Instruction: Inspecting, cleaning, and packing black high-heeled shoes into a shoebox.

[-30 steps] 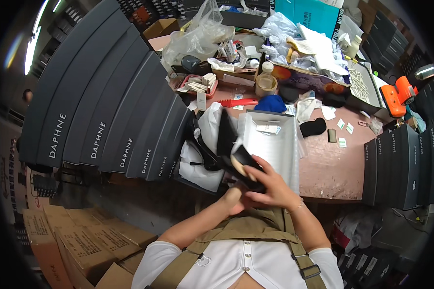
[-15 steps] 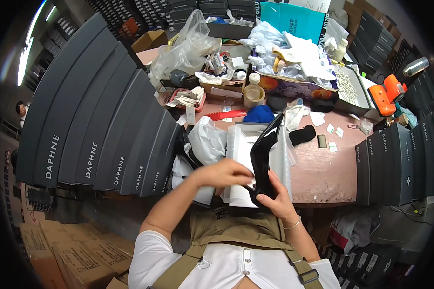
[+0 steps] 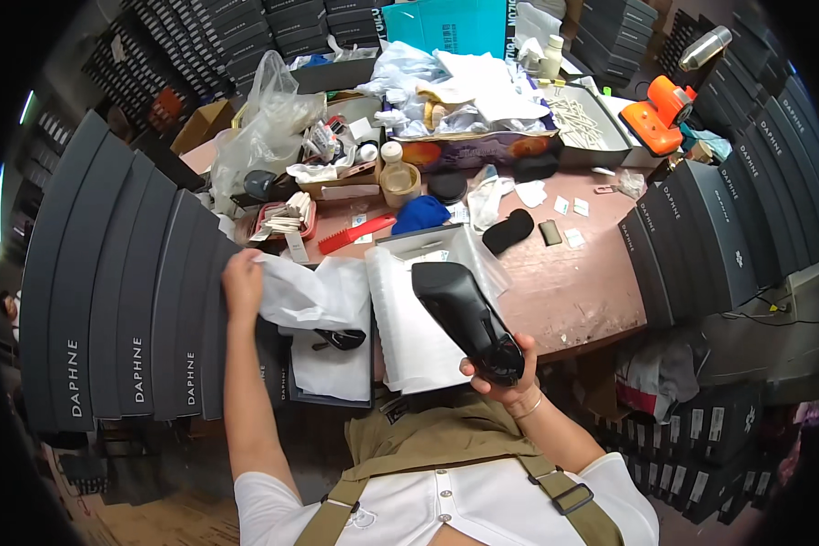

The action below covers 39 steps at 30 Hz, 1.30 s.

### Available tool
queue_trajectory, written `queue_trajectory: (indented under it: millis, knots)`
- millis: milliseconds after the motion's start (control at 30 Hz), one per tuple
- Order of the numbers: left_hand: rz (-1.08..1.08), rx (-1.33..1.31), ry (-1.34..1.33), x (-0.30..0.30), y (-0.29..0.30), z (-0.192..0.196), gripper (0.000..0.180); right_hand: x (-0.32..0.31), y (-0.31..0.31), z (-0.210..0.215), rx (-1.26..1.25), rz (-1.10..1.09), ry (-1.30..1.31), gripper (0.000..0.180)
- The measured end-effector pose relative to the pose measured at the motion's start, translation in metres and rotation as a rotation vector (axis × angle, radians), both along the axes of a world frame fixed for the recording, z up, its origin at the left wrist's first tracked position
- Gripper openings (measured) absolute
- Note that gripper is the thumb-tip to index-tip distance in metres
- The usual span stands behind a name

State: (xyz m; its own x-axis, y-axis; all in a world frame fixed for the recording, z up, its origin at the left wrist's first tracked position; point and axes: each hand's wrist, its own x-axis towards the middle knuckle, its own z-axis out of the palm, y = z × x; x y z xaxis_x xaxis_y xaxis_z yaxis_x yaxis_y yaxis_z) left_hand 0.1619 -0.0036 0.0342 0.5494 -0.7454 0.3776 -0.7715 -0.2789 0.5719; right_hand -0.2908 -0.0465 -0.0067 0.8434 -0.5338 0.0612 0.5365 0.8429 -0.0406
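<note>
My left hand (image 3: 243,284) is closed on the edge of a white tissue paper (image 3: 314,296). That sheet spreads over a dark open shoebox (image 3: 371,369), where part of a black shoe (image 3: 341,339) shows from underneath. In my right hand (image 3: 511,387) is another black shoe (image 3: 464,318), glossy, gripped at its lower end and tilted with its far end up to the left. Below it lies a second open box with white wrapping (image 3: 405,341) over its side and a pale inside.
Tall stacks of dark shoeboxes stand at the left (image 3: 109,300) and right (image 3: 692,246). Behind the boxes are a red comb (image 3: 355,235), a blue cloth (image 3: 421,216), a bottle (image 3: 397,173), a black pad (image 3: 508,232) and an orange tape dispenser (image 3: 655,118).
My left hand has left the shoe, moved left and taken hold of the tissue paper, spreading it out. The shoe in my right hand has turned and lowered. The view has shifted.
</note>
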Motion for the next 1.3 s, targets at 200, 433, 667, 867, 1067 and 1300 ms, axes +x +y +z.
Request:
queue_trajectory:
  millis: [200, 433, 667, 867, 1067, 1300]
  knots:
    - [0.038, -0.412, 0.027, -0.069, 0.011, 0.089, 0.023, 0.002, 0.009, 0.006, -0.007, 0.024, -0.037, 0.069]
    - [-0.184, -0.266, 0.068, -0.149, -0.004, 0.089, 0.026, -0.029, 0.006, 0.055, -0.585, 0.301, 0.141, 0.084]
    - [-0.301, -0.275, 0.481, -0.213, 0.049, 0.064, 0.024, 0.003, -0.002, 0.077, -0.584, 0.347, 0.600, 0.053]
    - [-0.230, -0.375, 0.306, -0.219, 0.072, 0.046, 0.017, 0.048, 0.026, 0.073, -0.386, 0.149, 0.345, 0.063]
    - [-0.340, -0.541, 0.038, -0.228, 0.067, 0.048, 0.022, 0.096, 0.032, 0.052, -0.785, -0.107, 0.755, 0.050]
    - [-0.699, -0.518, 0.034, -0.261, 0.073, 0.038, 0.026, 0.100, 0.026, 0.034, -0.840, -0.287, 0.750, 0.041]
